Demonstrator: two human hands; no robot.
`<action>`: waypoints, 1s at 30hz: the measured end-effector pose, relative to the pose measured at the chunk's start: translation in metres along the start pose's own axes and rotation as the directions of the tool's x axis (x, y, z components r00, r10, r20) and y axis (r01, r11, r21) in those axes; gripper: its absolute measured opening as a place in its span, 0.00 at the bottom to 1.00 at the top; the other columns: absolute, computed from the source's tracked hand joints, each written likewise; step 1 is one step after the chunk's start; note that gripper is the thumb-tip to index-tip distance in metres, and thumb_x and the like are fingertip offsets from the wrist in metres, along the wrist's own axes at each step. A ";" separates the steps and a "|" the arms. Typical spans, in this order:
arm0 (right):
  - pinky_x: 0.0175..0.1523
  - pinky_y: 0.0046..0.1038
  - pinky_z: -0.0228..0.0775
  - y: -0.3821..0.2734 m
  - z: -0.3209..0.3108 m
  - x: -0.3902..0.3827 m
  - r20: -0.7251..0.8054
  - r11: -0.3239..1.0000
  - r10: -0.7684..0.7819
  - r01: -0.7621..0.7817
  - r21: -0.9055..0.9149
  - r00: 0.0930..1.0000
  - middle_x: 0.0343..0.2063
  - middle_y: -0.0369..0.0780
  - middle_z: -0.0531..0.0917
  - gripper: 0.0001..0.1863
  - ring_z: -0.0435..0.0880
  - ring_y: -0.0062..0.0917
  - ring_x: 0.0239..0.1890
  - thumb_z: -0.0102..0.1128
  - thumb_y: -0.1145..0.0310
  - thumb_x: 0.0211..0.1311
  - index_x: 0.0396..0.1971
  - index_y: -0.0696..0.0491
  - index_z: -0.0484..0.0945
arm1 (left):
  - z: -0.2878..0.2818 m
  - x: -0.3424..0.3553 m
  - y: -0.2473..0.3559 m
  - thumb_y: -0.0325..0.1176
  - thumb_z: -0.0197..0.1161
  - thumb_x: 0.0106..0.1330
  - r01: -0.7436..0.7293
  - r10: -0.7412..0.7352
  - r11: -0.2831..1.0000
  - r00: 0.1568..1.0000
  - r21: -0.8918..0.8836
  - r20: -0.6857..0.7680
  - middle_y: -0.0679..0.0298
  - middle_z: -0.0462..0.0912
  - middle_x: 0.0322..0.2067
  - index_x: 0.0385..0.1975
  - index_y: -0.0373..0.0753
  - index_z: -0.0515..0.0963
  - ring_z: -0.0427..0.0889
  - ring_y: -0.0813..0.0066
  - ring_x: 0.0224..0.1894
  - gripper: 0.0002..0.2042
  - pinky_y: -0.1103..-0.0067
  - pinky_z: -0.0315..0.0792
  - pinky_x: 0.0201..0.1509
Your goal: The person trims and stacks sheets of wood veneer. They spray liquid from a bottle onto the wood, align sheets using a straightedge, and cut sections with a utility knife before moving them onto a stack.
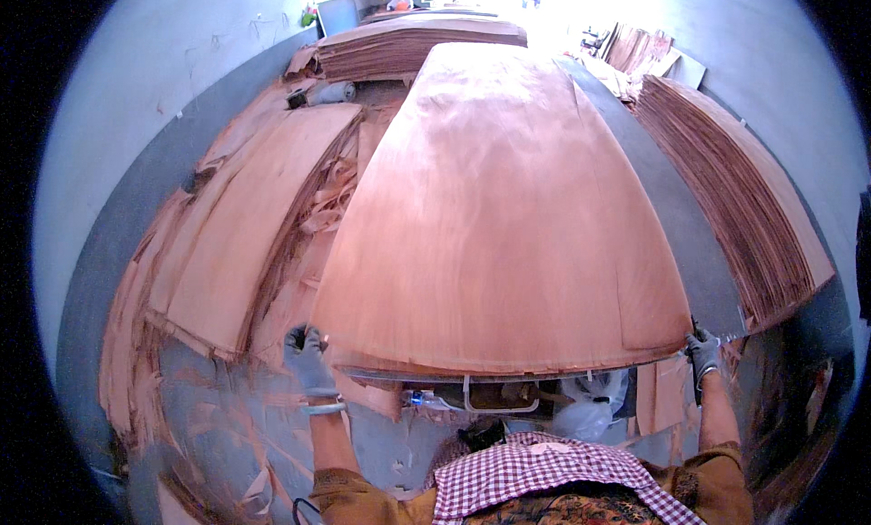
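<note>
A large reddish-brown sheet of wood veneer (499, 216) lies lengthwise before me on a long table, its near edge slightly bowed. My left hand (311, 360), in a grey glove with dark fingertips, is closed at the sheet's near left corner. At the near right corner my right hand (703, 353), also gloved in grey, has its fingers curled round the edge. A lengthwise seam or crack (620, 298) shows near the sheet's right side. The undersides of both grips are hidden.
Stacked veneer (263, 216) lies on the left, with torn scraps (334, 198) beside it. A tall veneer stack (735, 189) stands at right, beyond a grey table strip (671, 180). Another stack (417, 49) and a person (400, 0) are far back. Under the table hangs a plastic bag (590, 407).
</note>
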State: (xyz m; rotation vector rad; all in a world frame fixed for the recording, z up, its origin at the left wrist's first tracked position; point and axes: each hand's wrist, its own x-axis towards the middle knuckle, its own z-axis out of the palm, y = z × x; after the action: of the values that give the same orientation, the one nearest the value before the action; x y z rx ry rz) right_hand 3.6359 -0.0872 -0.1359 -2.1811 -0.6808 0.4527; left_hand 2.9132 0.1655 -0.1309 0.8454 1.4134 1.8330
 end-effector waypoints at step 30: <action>0.20 0.19 0.59 0.002 -0.010 0.033 0.112 0.990 -0.090 0.076 0.121 0.990 0.17 0.31 0.73 0.09 0.67 0.14 0.16 0.59 0.64 0.56 0.29 0.54 0.75 | -0.040 0.034 -0.053 0.34 0.62 0.58 0.354 -0.421 0.859 0.899 0.369 0.119 0.70 0.77 0.21 0.30 0.39 0.76 0.74 0.81 0.18 0.06 0.82 0.68 0.19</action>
State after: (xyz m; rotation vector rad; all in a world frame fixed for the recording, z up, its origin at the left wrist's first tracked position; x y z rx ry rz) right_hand 3.6680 -0.0740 -0.1341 -2.0204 -0.7863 0.5669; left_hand 2.8674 0.1820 -0.1871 0.8057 1.6564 1.1855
